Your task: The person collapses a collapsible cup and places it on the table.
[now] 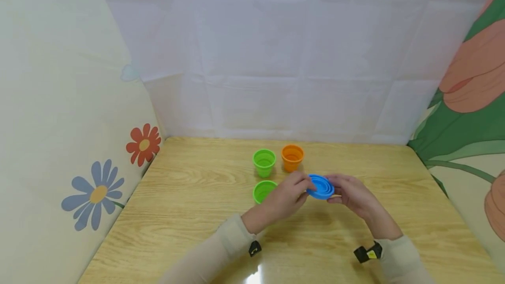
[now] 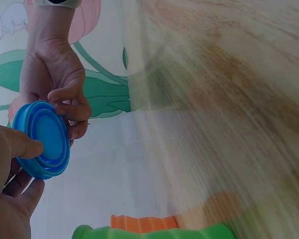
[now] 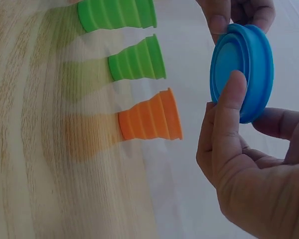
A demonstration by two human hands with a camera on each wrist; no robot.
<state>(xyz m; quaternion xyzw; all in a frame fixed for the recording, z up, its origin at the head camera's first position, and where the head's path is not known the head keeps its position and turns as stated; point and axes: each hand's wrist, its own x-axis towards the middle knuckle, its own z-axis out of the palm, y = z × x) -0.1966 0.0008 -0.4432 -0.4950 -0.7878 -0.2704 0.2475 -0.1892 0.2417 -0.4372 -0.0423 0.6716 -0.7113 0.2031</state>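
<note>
Head view: left hand (image 1: 287,195), right hand (image 1: 352,193) grip flattened blue cup (image 1: 321,187).

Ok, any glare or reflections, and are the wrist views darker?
Head: brightest, small white glare on the wooden tabletop low in frame; left wrist: dimmer, orange tint reflected on the wooden tabletop; right wrist: also dim, the orange collapsible cup mirrored there, the collapsed blue cup outlined clearly.
</note>
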